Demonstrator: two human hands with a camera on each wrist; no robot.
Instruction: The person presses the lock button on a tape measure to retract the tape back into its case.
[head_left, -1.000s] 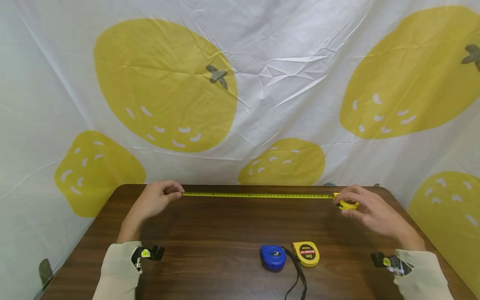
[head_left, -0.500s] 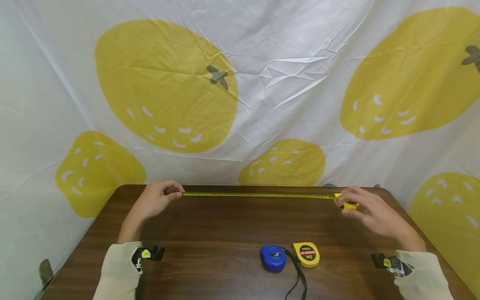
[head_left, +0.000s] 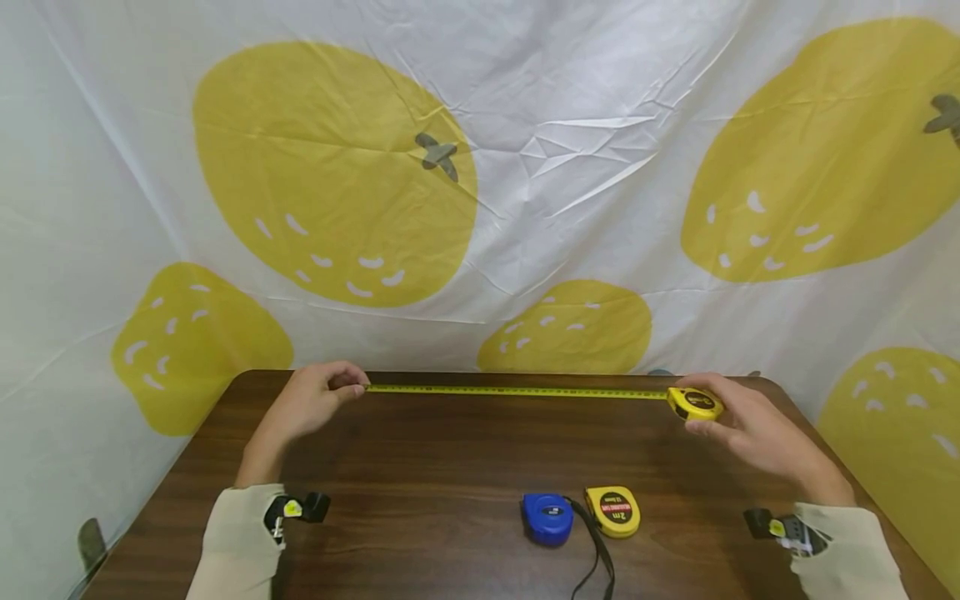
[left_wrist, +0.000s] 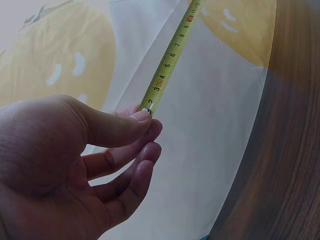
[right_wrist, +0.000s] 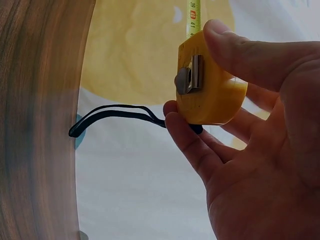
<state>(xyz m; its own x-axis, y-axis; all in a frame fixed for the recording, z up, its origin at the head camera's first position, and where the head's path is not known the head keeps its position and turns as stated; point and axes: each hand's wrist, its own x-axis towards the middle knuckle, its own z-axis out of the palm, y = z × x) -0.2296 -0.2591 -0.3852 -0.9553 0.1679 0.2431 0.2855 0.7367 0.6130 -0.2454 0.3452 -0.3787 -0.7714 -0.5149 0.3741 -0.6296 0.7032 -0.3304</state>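
A yellow tape blade (head_left: pixel 517 391) stretches nearly level between the two hands above the far part of the table. My left hand (head_left: pixel 318 398) pinches its end between thumb and fingers; low numbers show beside the thumb in the left wrist view. At the other end, my right hand (head_left: pixel 757 425) grips the yellow tape measure (head_left: pixel 696 403) by its case. Numbers around 40 stand near the case mouth in the right wrist view. There a metal belt clip (right_wrist: pixel 195 73) faces the camera, and a black wrist strap (right_wrist: pixel 120 111) hangs off the case.
On the brown wooden table (head_left: pixel 420 500) lie a blue tape measure (head_left: pixel 547 518) with a black strap and a second yellow tape measure (head_left: pixel 612 511) marked 2 m, side by side. Behind the table hangs a white curtain (head_left: pixel 570 175) with yellow fruit prints.
Fingers of my right hand have shifted off the front of the yellow case, so its round dark label now shows. The left hand keeps its pinch in place.
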